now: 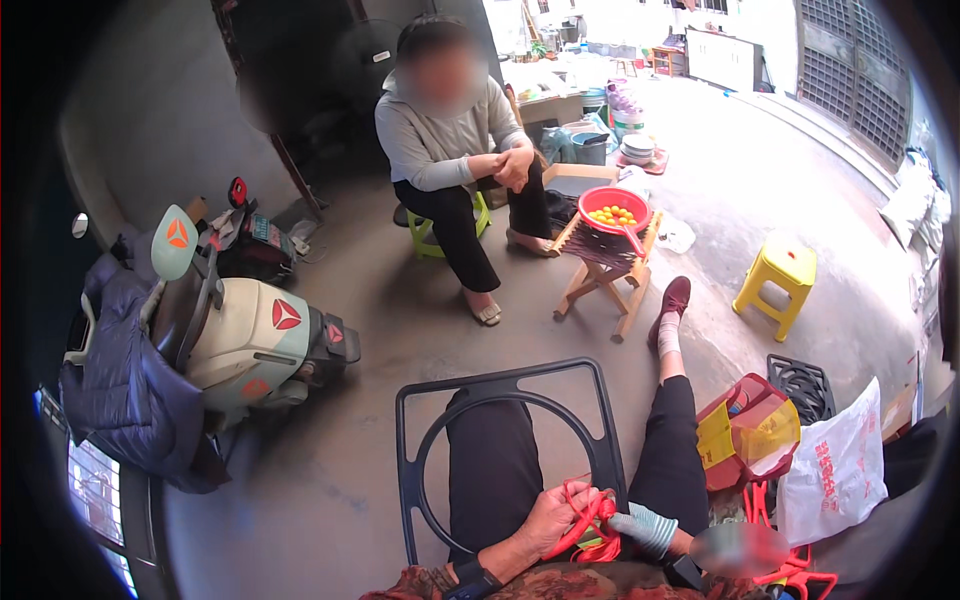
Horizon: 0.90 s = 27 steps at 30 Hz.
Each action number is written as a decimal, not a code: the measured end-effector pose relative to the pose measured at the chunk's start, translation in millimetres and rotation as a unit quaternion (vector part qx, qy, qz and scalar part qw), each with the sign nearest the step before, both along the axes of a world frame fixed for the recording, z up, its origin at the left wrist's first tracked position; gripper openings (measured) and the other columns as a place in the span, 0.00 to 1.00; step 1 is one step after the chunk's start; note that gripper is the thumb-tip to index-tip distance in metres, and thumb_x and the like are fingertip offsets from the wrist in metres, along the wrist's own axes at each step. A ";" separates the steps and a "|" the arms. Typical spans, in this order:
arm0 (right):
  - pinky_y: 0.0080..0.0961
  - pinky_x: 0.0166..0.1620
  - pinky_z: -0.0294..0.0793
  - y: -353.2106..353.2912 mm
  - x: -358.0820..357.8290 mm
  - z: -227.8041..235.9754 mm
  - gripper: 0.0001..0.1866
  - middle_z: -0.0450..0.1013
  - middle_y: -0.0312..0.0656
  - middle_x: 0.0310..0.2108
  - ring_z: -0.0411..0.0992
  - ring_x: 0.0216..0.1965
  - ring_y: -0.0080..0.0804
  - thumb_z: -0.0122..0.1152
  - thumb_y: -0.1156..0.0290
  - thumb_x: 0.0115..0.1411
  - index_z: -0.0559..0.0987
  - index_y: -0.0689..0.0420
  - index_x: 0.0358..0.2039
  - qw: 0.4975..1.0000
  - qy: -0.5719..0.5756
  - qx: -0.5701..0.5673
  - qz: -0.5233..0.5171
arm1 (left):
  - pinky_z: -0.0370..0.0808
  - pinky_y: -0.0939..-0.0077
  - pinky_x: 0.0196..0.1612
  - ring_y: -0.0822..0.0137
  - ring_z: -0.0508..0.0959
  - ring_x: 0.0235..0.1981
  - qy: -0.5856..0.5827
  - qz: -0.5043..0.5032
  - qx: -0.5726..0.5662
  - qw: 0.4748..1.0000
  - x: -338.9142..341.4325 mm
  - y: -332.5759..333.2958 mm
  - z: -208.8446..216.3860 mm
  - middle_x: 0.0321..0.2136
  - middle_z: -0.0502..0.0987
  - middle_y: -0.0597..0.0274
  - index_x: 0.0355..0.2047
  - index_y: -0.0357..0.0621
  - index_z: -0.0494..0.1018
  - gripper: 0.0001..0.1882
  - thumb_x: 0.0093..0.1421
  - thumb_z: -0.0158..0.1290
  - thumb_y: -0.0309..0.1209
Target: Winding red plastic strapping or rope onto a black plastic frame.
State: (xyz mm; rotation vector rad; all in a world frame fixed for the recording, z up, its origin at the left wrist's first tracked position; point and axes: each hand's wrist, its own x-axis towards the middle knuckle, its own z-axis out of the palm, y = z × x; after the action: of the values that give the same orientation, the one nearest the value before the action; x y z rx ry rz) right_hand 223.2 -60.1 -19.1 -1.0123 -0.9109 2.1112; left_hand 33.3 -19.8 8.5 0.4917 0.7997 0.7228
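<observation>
A square black plastic frame [500, 380] with a large round opening rests across my lap. Near its lower right corner, my left hand [540, 525] is closed around a bundle of red cord [597, 512], which hangs in loops. My right hand [648, 528], in a pale grey glove, meets the same bundle from the right, its thumb and fingers gripping the cord. Something yellow-green shows among the loops, too small to name. The inner fingers of both hands are partly hidden by the cord.
A person sits ahead on a green stool [420, 232]. Beside them, a wooden folding stool [603, 283] carries a red basin [583, 203] of small yellow fruits. A scooter [255, 320] stands left, a yellow stool [778, 285] right. Near my right leg lie a red-yellow bag [735, 430] and white bag [835, 480].
</observation>
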 end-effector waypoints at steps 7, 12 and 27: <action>0.22 0.42 0.70 11.6 65.3 -5.6 0.11 0.73 0.37 0.32 0.70 0.34 0.23 0.56 0.67 0.53 0.77 0.58 0.35 0.972 -0.170 -0.022 -0.163 | 0.75 0.83 0.33 0.75 0.77 0.28 -0.025 -0.011 0.021 0.999 -13.8 -0.5 -8.6 0.30 0.76 0.62 0.34 0.36 0.70 0.08 0.62 0.49 0.30; 0.28 0.34 0.70 8.8 93.3 24.8 0.11 0.67 0.33 0.26 0.68 0.28 0.25 0.57 0.62 0.57 0.74 0.55 0.36 0.831 0.216 0.042 -0.511 | 0.79 0.80 0.32 0.71 0.79 0.28 -0.022 -0.059 -0.006 0.998 -11.0 -2.8 -6.1 0.30 0.77 0.57 0.37 0.36 0.69 0.13 0.64 0.47 0.35; 0.29 0.38 0.73 40.7 73.8 10.7 0.18 0.73 0.41 0.29 0.74 0.33 0.33 0.71 0.66 0.41 0.76 0.57 0.32 0.790 -0.432 0.309 -0.307 | 0.79 0.77 0.28 0.67 0.79 0.25 -0.019 -0.033 -0.013 0.999 -3.9 -0.1 -1.3 0.29 0.77 0.52 0.37 0.35 0.69 0.11 0.63 0.47 0.33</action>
State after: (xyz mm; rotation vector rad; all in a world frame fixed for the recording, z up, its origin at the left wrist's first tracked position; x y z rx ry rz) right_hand 297.1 -19.4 -8.4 -1.6204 -1.3192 0.6500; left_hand 29.4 -20.0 7.2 0.4777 0.7529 0.6589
